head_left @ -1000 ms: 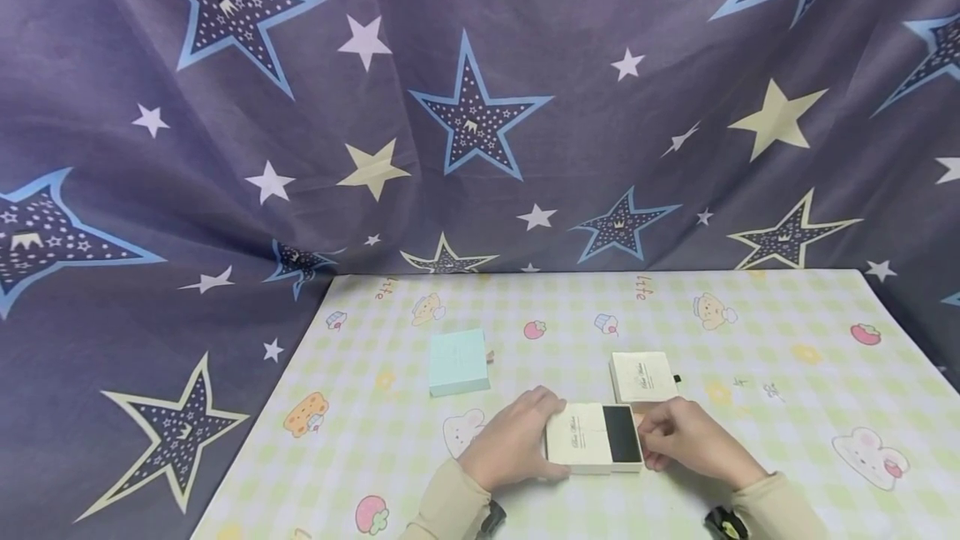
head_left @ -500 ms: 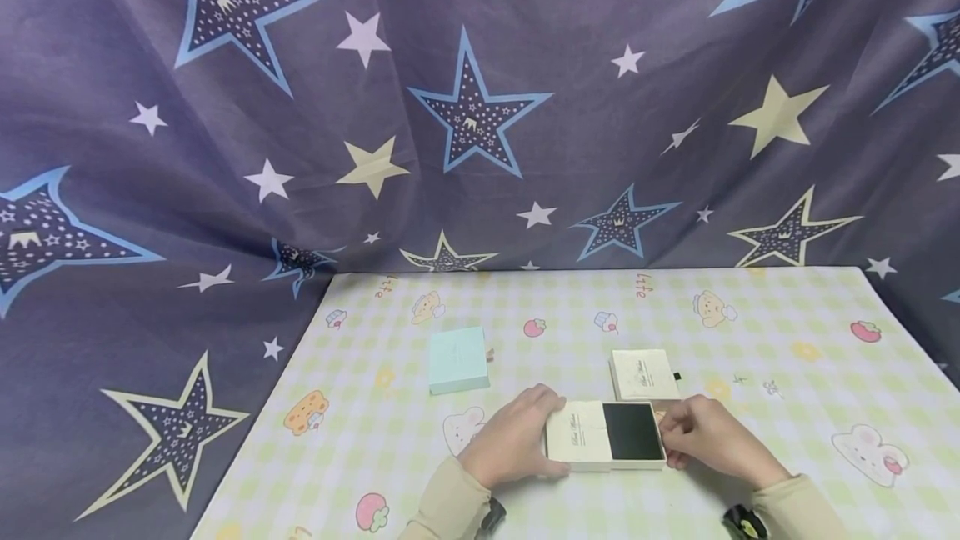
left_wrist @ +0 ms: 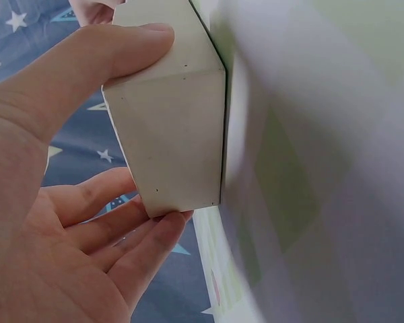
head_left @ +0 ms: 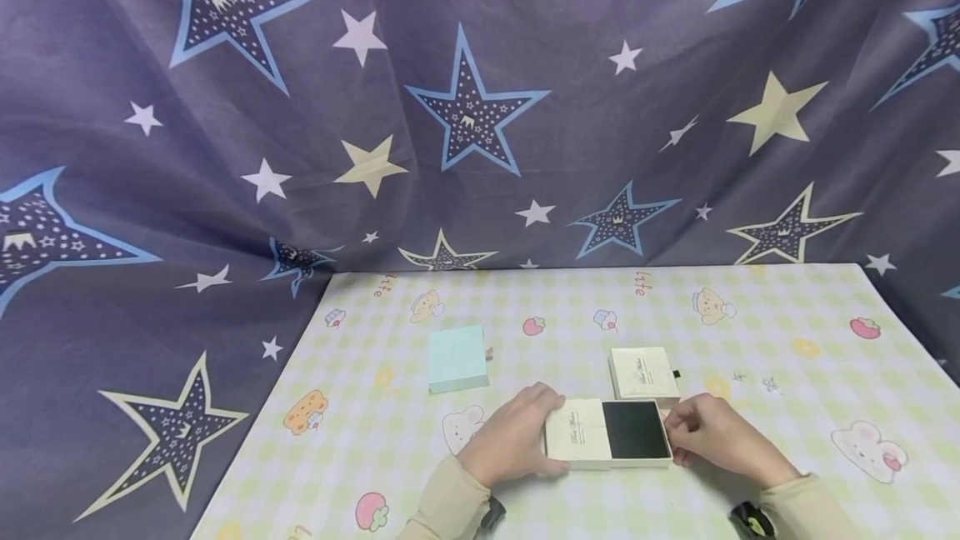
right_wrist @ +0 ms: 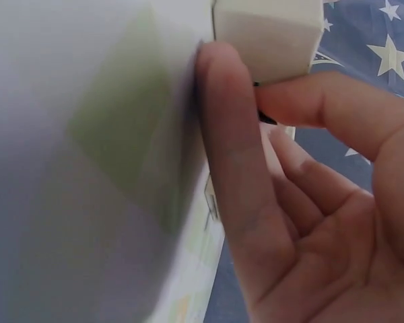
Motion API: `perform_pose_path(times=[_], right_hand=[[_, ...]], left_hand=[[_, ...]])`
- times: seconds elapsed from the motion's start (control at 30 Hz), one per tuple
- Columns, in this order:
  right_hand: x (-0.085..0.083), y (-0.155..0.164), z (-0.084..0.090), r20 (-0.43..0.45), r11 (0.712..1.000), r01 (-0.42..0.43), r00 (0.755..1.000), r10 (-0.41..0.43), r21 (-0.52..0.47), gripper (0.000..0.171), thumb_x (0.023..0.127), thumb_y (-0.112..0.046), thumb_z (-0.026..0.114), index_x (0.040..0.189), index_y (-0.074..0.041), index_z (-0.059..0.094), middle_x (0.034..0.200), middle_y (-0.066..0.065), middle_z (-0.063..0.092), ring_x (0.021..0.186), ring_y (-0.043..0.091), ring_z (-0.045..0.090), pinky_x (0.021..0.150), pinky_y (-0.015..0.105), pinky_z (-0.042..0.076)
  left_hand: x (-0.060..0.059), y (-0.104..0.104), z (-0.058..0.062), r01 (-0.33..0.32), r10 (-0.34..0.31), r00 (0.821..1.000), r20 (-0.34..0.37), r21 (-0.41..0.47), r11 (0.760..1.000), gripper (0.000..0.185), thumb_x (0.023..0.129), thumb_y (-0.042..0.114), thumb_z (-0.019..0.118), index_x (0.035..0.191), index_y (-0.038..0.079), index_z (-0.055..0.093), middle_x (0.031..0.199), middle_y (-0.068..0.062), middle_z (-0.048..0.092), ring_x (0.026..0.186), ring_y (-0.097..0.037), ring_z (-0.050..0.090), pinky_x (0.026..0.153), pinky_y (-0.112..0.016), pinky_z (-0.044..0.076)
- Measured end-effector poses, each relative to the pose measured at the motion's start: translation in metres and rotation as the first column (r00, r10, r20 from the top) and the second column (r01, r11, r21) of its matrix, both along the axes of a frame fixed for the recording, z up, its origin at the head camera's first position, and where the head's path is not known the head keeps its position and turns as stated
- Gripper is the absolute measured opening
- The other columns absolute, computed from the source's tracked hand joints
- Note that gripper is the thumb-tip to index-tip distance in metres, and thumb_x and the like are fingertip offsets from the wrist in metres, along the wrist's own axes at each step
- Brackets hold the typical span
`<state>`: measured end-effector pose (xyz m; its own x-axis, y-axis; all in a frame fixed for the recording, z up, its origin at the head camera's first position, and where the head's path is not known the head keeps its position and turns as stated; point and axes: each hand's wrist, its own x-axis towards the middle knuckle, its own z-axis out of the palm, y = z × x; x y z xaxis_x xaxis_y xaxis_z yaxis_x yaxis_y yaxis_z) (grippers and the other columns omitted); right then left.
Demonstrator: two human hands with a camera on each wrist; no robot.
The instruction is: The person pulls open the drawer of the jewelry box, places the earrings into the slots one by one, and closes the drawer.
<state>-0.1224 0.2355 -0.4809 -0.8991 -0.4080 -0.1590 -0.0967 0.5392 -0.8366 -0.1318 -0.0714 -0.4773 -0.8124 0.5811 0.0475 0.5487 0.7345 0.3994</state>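
Note:
A cream drawer box [head_left: 576, 433] with dark lettering lies on the table, its tray [head_left: 636, 429] slid part-way out to the right and showing a black inner surface. My left hand [head_left: 512, 437] grips the sleeve's left end; in the left wrist view the thumb [left_wrist: 138, 47] lies along one side and the fingers hold the opposite side. At the tray's right end, my right hand [head_left: 712, 437] pinches a small black pull tab [right_wrist: 267, 119] between thumb and finger, though the fingers hide most of it.
Behind the tray stands a second cream box [head_left: 643, 372] with a black tab on its right. A pale turquoise box [head_left: 458, 359] sits farther left. The table's cloth [head_left: 555, 365] is checked, and a starry curtain [head_left: 360, 232] hangs behind.
The tray has slid further out to the right, pulled by my right hand, so more of its black inside shows. My left hand and the sleeve have stayed in place.

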Motion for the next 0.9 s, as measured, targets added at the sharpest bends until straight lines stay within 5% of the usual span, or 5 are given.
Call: perform_pose_path(times=[0.5, 0.77, 0.9], right_hand=[[-0.003, 0.021, 0.028, -0.162, 0.986, 0.119, 0.982, -0.099, 0.118, 0.012, 0.092, -0.01, 0.067, 0.095, 0.001, 0.072, 0.077, 0.002, 0.071, 0.062, 0.01, 0.065, 0.06, 0.023, 0.055], [-0.007, 0.028, 0.032, -0.37, 0.94, 0.233, 0.92, -0.13, 0.248, 0.005, 0.088, -0.015, 0.073, 0.086, -0.011, 0.074, 0.078, -0.006, 0.071, 0.067, 0.0, 0.058, 0.063, 0.023, 0.052], [-0.007, 0.03, 0.035, -0.39, 0.934, 0.252, 0.91, -0.139, 0.255, 0.004, 0.088, -0.016, 0.072, 0.087, -0.012, 0.074, 0.078, -0.005, 0.072, 0.067, -0.001, 0.059, 0.064, 0.024, 0.052]], left_hand=[[0.001, -0.001, 0.001, 0.003, -0.003, 1.0, -0.01, -0.001, 1.0, 0.081, 0.064, 0.041, 0.091, 0.131, 0.008, 0.058, 0.123, 0.004, 0.06, 0.11, -0.009, 0.057, 0.104, -0.023, 0.047], [0.001, -0.001, 0.0, 0.003, -0.003, 1.0, -0.012, 0.001, 1.0, 0.081, 0.064, 0.04, 0.091, 0.13, 0.007, 0.058, 0.123, 0.003, 0.06, 0.109, -0.01, 0.057, 0.103, -0.024, 0.047], [0.0, -0.001, -0.001, -0.002, 0.002, 1.0, -0.007, -0.004, 1.0, 0.081, 0.064, 0.04, 0.091, 0.131, 0.008, 0.058, 0.123, 0.004, 0.06, 0.11, -0.009, 0.056, 0.103, -0.023, 0.047]])
